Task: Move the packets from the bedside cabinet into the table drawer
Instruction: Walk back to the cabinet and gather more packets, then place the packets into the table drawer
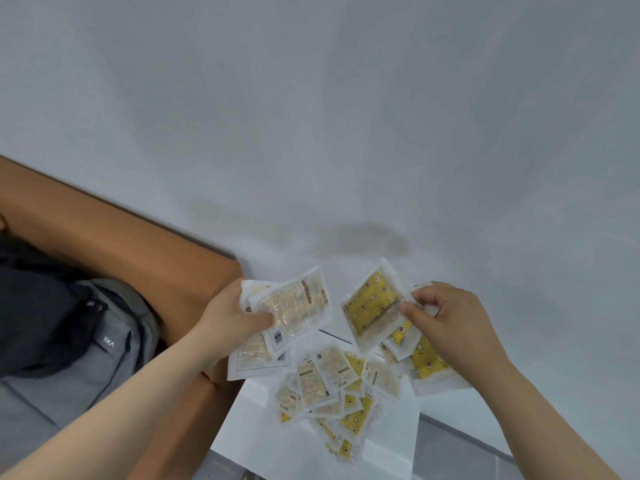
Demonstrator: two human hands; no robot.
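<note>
Left hand [228, 315]: fingers [259, 320] curled round beige packets [294, 306].
Right hand [446, 320]: fingers pinch yellow packets [372, 306] (square the edges first).
Pile [329, 393]: loose on cabinet surface [249, 420].

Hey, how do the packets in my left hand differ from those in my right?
The left-hand bunch shows pale beige faces and a barcode; the right-hand bunch shows yellow patterned faces. The left hand clamps its bunch under the thumb; the right hand pinches its bunch by fingertips. Both are flat, white-edged sealed packets.
</note>
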